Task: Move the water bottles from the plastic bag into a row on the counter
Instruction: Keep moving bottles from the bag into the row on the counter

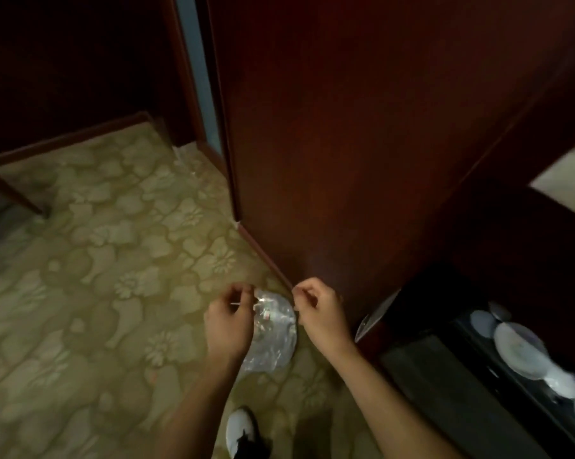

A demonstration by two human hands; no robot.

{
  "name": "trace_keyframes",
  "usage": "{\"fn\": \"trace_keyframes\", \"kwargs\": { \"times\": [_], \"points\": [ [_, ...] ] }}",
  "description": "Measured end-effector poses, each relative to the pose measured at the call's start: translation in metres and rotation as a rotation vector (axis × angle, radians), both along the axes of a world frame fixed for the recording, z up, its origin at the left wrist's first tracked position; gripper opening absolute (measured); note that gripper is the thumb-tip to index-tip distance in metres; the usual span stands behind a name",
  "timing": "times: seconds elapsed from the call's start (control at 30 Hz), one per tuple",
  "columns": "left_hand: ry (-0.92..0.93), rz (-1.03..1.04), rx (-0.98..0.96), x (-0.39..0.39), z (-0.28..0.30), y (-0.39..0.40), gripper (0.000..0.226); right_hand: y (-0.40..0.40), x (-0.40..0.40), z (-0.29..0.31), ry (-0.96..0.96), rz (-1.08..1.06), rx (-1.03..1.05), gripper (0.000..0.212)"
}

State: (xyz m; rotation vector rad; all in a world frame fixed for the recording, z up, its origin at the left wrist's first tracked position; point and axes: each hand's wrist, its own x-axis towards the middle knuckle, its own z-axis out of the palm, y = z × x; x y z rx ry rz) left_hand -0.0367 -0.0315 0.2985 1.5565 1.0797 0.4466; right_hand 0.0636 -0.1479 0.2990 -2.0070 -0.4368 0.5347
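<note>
Two hands hold one clear, shiny plastic bag (274, 332) in the lower middle of the frame, above the green flowered carpet (114, 260). The left hand (228, 323) pinches one thin handle and the right hand (319, 314) pinches the other, pulling them apart, probably to open the mouth. Bottles inside are too blurred to tell. At the right stand a dark red wooden cabinet (345, 144) and, lower right, a black tabletop (445, 376) with pale round plates (519, 349).
</note>
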Motion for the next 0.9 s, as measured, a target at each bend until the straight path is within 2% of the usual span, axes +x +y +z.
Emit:
{"fn": "trace_keyframes", "kwargs": {
  "times": [0.2, 0.33, 0.37, 0.5, 0.63, 0.8, 0.9],
  "points": [
    [0.104, -0.046, -0.199, -0.025, -0.058, 0.032, 0.017, 0.028, -0.03, -0.077, 0.293, 0.048, -0.151, 0.017],
    [0.217, -0.063, -0.32, -0.033, -0.098, 0.046, 0.014, 0.042, -0.027, -0.128, 0.473, 0.079, -0.317, 0.003],
    [0.237, -0.056, -0.327, -0.033, -0.108, 0.049, 0.013, 0.045, -0.024, -0.142, 0.504, 0.096, -0.346, 0.008],
    [0.253, 0.056, -0.285, -0.02, -0.163, 0.062, 0.015, 0.065, -0.006, -0.213, 0.507, 0.132, -0.426, 0.036],
    [0.311, 0.129, -0.347, 0.005, -0.254, 0.067, 0.016, 0.088, 0.013, -0.311, 0.53, 0.135, -0.478, 0.025],
    [0.348, 0.126, -0.476, 0.034, -0.34, 0.069, 0.017, 0.103, 0.033, -0.402, 0.608, 0.198, -0.523, 0.037],
    [0.361, 0.175, -0.523, 0.05, -0.384, 0.078, 0.02, 0.109, 0.051, -0.451, 0.615, 0.268, -0.571, 0.02]
  ]
}}
